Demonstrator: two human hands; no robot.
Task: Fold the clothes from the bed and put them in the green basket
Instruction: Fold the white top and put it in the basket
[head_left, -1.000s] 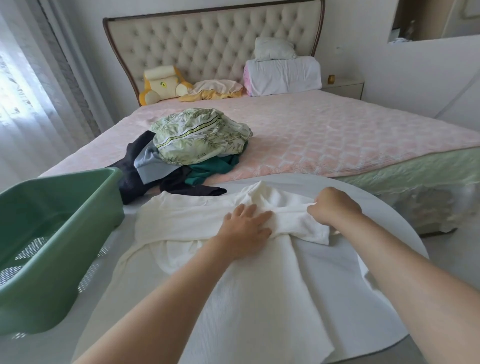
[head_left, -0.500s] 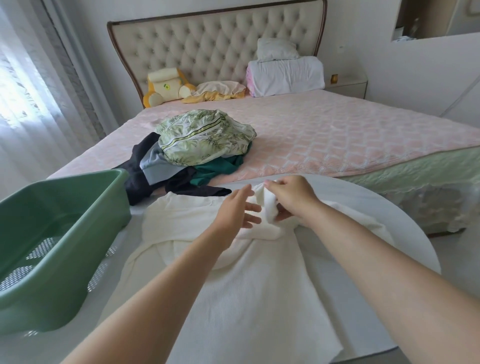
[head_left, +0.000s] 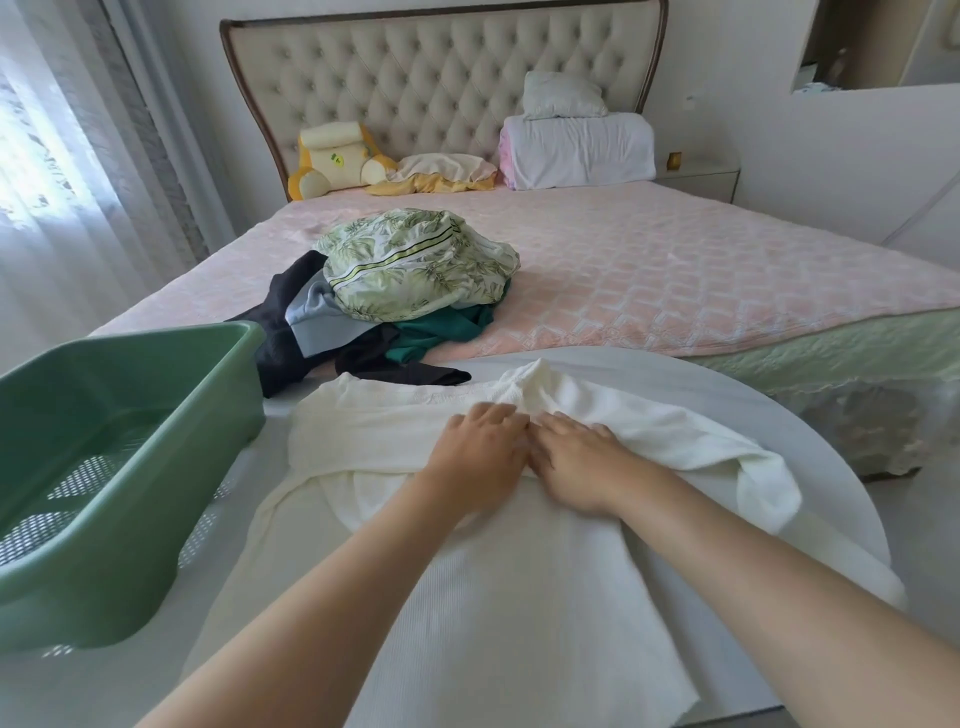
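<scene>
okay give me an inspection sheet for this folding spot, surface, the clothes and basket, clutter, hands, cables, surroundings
Surface: white round table at the foot of the bed.
Job's things: white garment spread on the table, one sleeve folded in; clothes pile unfolded on the bed; green basket on the table's left, no clothes visible inside.
Clutter: yellow plush, pillows at the headboard.
Grippers: left hand and right hand flat, side by side on the garment, pressing it.
Cables: nothing seen.
Surroundings: curtain left, nightstand right of the bed.
</scene>
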